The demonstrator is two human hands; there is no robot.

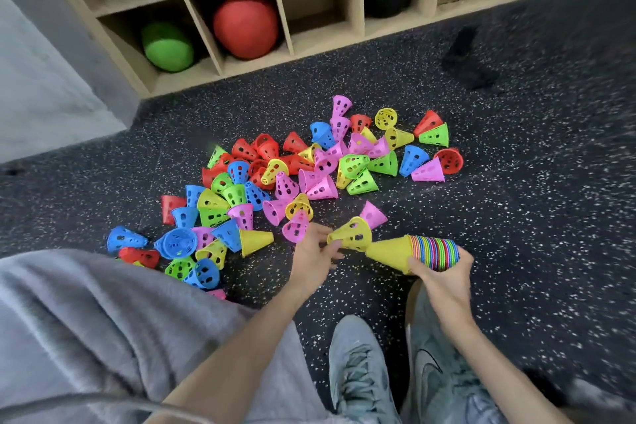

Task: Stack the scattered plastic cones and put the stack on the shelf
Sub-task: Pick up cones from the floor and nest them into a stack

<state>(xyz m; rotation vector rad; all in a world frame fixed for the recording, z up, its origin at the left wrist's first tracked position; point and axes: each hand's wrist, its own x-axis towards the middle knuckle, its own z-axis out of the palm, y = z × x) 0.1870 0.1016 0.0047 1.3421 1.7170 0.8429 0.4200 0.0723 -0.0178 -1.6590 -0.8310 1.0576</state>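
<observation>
Now: stack (414, 253) of nested cones lies sideways, tip toward 9 o'clock, right hand (444, 274) curled round its striped rims. Left hand (315, 253) pinches yellow cone (352, 234) by narrow end, just beside stack tip. Loose cones (296, 179) scattered on speckled floor (516, 182) from 9 to 12 o'clock. Shelf (285, 10) at 12 o'clock, red ball (245, 26) in one cubby. Grey shoes (358, 372) at 6 o'clock.
</observation>
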